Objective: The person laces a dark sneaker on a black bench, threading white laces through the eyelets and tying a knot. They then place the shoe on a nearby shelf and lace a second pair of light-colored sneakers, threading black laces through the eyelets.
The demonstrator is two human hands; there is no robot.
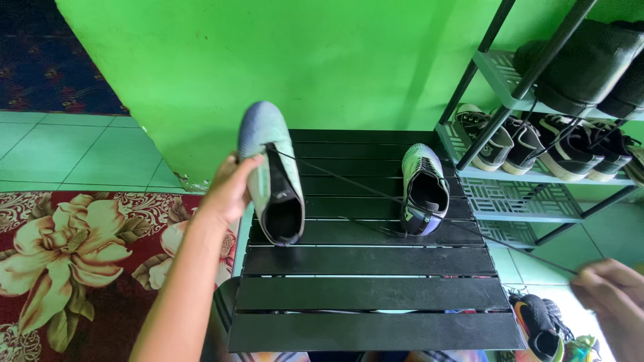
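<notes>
1. The left hand (228, 191) holds a pale green shoe (272, 175) with a bluish toe, its heel resting near the worktop's left edge and its toe raised toward the green wall (335, 60). The fingers are clamped around the shoe's side.
2. A thin black lace (376, 190) runs taut from that shoe's upper eyelets, across the worktop, to the right hand (614, 295) beyond the worktop's right edge. The fingers there are together, pinching the lace end.
3. The worktop (369, 295) is a black slatted table standing against the wall.
4. The matching second shoe (424, 191) lies flat near the worktop's far right corner, opening up, with the lace passing across it.
5. Just beside the right edge stands a shoe rack (520, 194) with teal shelves, carrying dark and white sneakers.
6. A red floral rug (74, 261) lies on the floor at the left.
7. More footwear lies on the floor by the near right corner, partly cut off.
</notes>
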